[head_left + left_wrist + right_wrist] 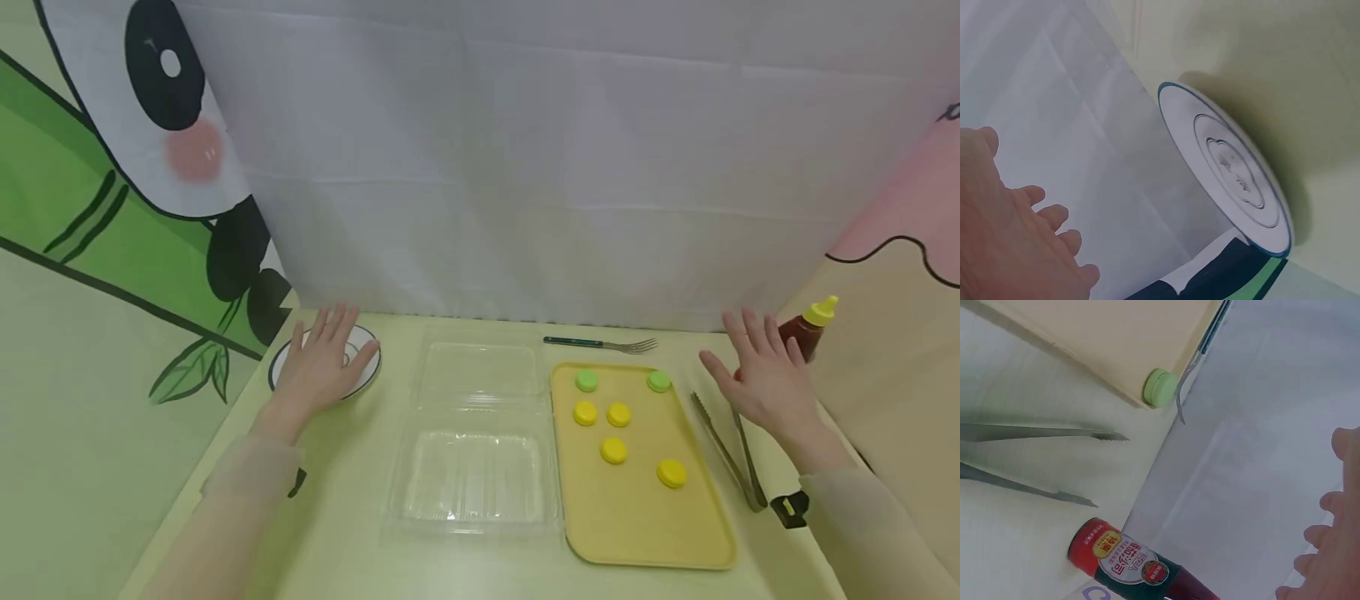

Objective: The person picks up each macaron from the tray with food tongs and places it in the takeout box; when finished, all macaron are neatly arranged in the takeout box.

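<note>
My left hand [318, 367] is spread above a white plate [367, 377] with a blue rim, at the table's back left; in the left wrist view a gap shows between hand and plate [1225, 175]. Over on the right, my right hand [768, 387] is also spread, raised above metal tongs [754, 493] and near a sauce bottle [804, 333] with a yellow cap. Neither hand holds anything. In the right wrist view the tongs' tips [1107, 434] point toward the back edge, and the bottle's red and green label [1125, 559] shows.
A yellow tray [645, 533] carries two green macarons [659, 381] and several yellow ones [672, 472]. Left of it lies a clear plastic box [476, 479] with its lid folded back. A dark-handled fork [573, 342] lies behind the tray. A white cloth [525, 167] hangs along the back edge.
</note>
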{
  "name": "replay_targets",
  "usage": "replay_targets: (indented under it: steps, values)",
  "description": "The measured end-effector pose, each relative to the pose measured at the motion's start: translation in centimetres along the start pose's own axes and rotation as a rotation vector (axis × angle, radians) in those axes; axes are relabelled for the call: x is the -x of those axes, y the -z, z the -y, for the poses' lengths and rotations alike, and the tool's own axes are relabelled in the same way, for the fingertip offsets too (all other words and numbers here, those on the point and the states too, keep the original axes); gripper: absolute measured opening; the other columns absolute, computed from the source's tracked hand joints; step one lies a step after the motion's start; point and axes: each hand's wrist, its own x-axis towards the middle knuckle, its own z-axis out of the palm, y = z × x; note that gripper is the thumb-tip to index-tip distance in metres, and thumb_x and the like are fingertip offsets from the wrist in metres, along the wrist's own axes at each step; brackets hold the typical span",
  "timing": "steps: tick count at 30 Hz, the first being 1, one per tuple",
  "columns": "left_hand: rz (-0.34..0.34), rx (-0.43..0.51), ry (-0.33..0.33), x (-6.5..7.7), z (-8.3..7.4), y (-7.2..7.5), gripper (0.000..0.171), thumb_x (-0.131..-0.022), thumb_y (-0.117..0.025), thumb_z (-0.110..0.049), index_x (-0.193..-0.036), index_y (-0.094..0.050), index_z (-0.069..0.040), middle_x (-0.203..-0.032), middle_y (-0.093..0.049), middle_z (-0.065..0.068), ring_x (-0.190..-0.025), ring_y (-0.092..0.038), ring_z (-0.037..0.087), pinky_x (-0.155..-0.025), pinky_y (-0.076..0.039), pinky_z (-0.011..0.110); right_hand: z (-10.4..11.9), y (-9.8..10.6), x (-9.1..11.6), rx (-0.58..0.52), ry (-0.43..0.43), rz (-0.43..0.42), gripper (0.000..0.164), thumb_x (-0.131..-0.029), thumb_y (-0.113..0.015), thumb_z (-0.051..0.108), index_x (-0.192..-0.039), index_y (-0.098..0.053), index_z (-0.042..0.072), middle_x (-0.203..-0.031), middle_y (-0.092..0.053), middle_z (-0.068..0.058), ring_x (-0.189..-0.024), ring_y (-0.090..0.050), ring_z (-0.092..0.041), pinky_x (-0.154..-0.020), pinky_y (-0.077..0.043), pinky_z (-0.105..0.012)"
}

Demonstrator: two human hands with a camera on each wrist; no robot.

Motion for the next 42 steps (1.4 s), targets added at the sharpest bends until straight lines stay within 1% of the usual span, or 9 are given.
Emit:
replay_targets:
  steps: [3, 8, 13, 18, 23, 28, 34, 38, 42]
  values:
    - [0.001, 0.053, 0.017, 0.7, 0.3, -0.4, 0.079, -0.104, -0.03, -0.059, -0.158, -0.019, -0.002, -0.162, -0.015, 0.023, -0.149, -0.006, 0.043, -0.116, 0.0, 0.065, -0.4, -0.3, 0.8, 0.011, 0.006, -0.014, 0.076, -0.102, -0.044, 0.052, -0.159, -0.017, 0.008, -0.163, -0.009, -0.024, -0.147, -0.003, -0.049, -0.113, -0.004, -0.071]
    - [0.002, 0.202, 0.053, 1.3, 0.7, -1.4, 0.077, -0.104, -0.031, -0.058, -0.153, -0.029, 0.001, -0.152, -0.035, 0.029, -0.14, -0.029, 0.048, -0.113, -0.021, 0.065, -1.8, -1.3, 2.4, 0.001, -0.019, -0.022, 0.077, -0.101, -0.049, 0.05, -0.156, -0.024, 0.001, -0.158, -0.015, -0.032, -0.142, -0.012, -0.056, -0.107, -0.014, -0.077]
    - [0.082, 0.381, 0.102, 1.9, 0.3, -2.0, 0.078, -0.104, -0.033, -0.059, -0.155, -0.026, 0.0, -0.151, -0.037, 0.029, -0.138, -0.034, 0.048, -0.112, -0.027, 0.062, -3.3, -2.7, 4.1, -0.074, -0.101, -0.013, 0.08, -0.1, -0.053, 0.05, -0.152, -0.026, -0.005, -0.152, -0.023, -0.039, -0.134, -0.024, -0.062, -0.101, -0.023, -0.078]
    - [0.146, 0.559, 0.168, 2.4, -0.5, -2.3, 0.079, -0.102, -0.042, -0.059, -0.15, -0.033, 0.003, -0.145, -0.044, 0.028, -0.133, -0.041, 0.047, -0.109, -0.035, 0.06, -4.0, -3.5, 5.2, -0.099, -0.179, 0.013, 0.083, -0.099, -0.055, 0.051, -0.152, -0.026, -0.006, -0.14, -0.032, -0.044, -0.116, -0.038, -0.066, -0.089, -0.034, -0.078]
    - [0.221, 0.695, 0.265, 2.9, -1.0, -2.9, 0.083, -0.098, -0.046, -0.063, -0.148, -0.035, 0.002, -0.142, -0.048, 0.026, -0.128, -0.049, 0.041, -0.106, -0.042, 0.055, -4.7, -4.2, 6.2, -0.128, -0.239, 0.114, 0.092, -0.099, -0.052, 0.054, -0.149, -0.019, -0.015, -0.132, -0.031, -0.05, -0.11, -0.04, -0.066, -0.085, -0.038, -0.076]
    - [0.276, 0.821, 0.293, 3.4, -1.6, -4.1, 0.075, -0.099, -0.057, -0.049, -0.146, -0.036, 0.006, -0.138, -0.05, 0.026, -0.121, -0.056, 0.039, -0.1, -0.05, 0.046, -5.4, -4.8, 7.0, -0.147, -0.299, 0.231, 0.099, -0.098, -0.048, 0.059, -0.144, -0.018, -0.024, -0.13, -0.033, -0.05, -0.11, -0.044, -0.064, -0.085, -0.041, -0.073]
    - [0.321, 1.014, 0.305, 3.8, -2.0, -5.4, 0.063, -0.099, -0.063, -0.034, -0.138, -0.041, 0.009, -0.136, -0.05, 0.029, -0.121, -0.055, 0.041, -0.096, -0.053, 0.044, -5.9, -5.1, 7.3, -0.194, -0.341, 0.334, 0.098, -0.099, -0.048, 0.058, -0.137, -0.023, -0.029, -0.115, -0.051, -0.045, -0.102, -0.054, -0.056, -0.082, -0.049, -0.063]
    - [0.321, 1.07, 0.305, 4.1, -1.9, -6.3, 0.054, -0.099, -0.064, -0.026, -0.133, -0.046, 0.011, -0.133, -0.053, 0.029, -0.118, -0.058, 0.039, -0.096, -0.054, 0.043, -5.9, -5.6, 7.5, -0.212, -0.341, 0.379, 0.096, -0.098, -0.051, 0.055, -0.132, -0.027, -0.031, -0.102, -0.06, -0.037, -0.092, -0.061, -0.045, -0.078, -0.053, -0.056]
    - [0.289, 1.064, 0.296, 4.5, -1.9, -6.9, 0.044, -0.098, -0.065, -0.019, -0.128, -0.051, 0.01, -0.127, -0.058, 0.025, -0.111, -0.062, 0.032, -0.094, -0.054, 0.04, -5.8, -6.1, 7.6, -0.209, -0.348, 0.392, 0.095, -0.096, -0.055, 0.055, -0.128, -0.031, -0.032, -0.095, -0.063, -0.031, -0.085, -0.063, -0.037, -0.074, -0.055, -0.052]
